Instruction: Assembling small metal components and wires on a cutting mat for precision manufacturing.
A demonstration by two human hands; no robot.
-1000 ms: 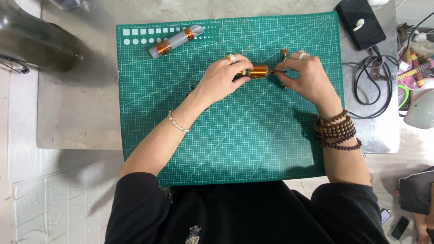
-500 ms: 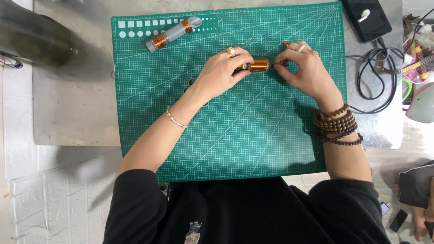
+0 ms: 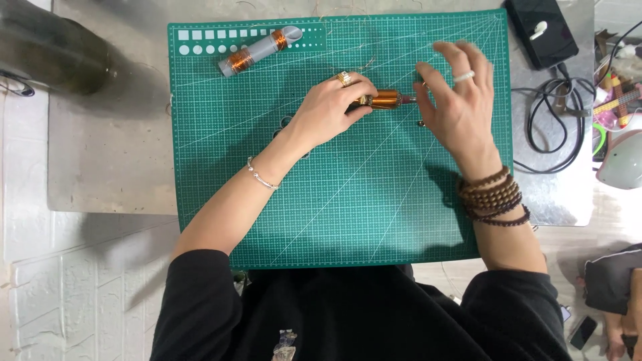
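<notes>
My left hand (image 3: 331, 110) grips the left end of a small rod wound with copper wire (image 3: 386, 100), holding it level just above the green cutting mat (image 3: 267, 187). A gold ring sits on one finger and a thin bracelet on that wrist. My right hand (image 3: 458, 100) is at the rod's right end with its fingers spread and blurred; it wears a white ring and dark bead bracelets (image 3: 493, 198). Whether its fingertips touch the rod's tip or a thin wire I cannot tell. A second grey tube with two copper coils (image 3: 257, 52) lies on the mat's upper left.
A grey metal table (image 3: 107, 160) carries the mat. A dark bottle-like shape (image 3: 47, 47) lies at the far left. A black device (image 3: 542, 30) with black cables (image 3: 552, 127) sits at the upper right. Tools and a pale rounded object (image 3: 622, 160) crowd the right edge.
My right hand has opened and lifted from the rod's right end, its fingers now spread and blurred. My left hand keeps its hold on the coil rod.
</notes>
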